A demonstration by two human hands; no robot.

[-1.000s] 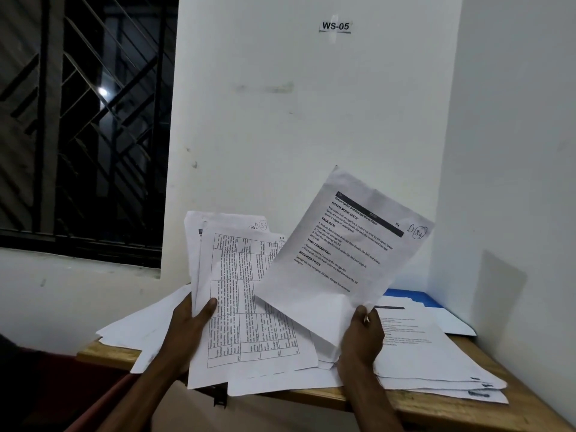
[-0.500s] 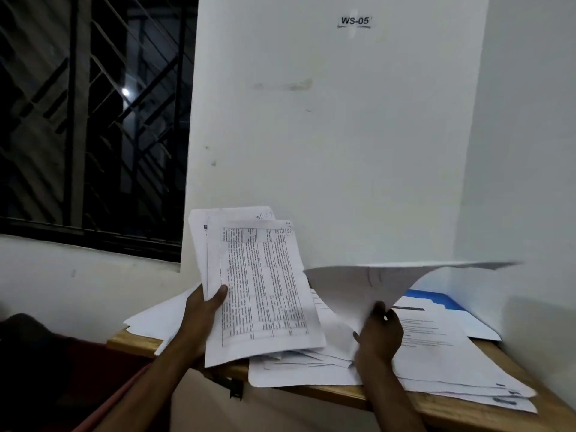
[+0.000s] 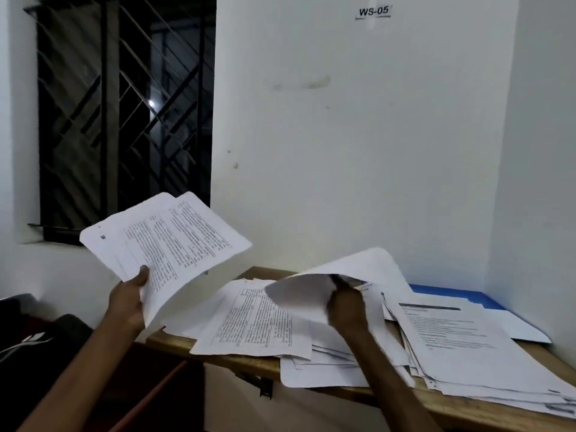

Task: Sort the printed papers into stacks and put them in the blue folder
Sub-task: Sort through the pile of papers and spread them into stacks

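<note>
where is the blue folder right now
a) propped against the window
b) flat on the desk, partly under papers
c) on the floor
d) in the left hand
b: the blue folder lies flat on the desk in the corner, papers covering its near part.

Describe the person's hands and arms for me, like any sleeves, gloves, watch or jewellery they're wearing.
The left hand and right hand wear no gloves. The left forearm and right forearm are uncovered down to the picture's bottom edge, with no sleeve or cuff in view. No watch or bracelet shows at either wrist. The dim, blurred picture cannot settle whether any finger carries a ring.
</note>
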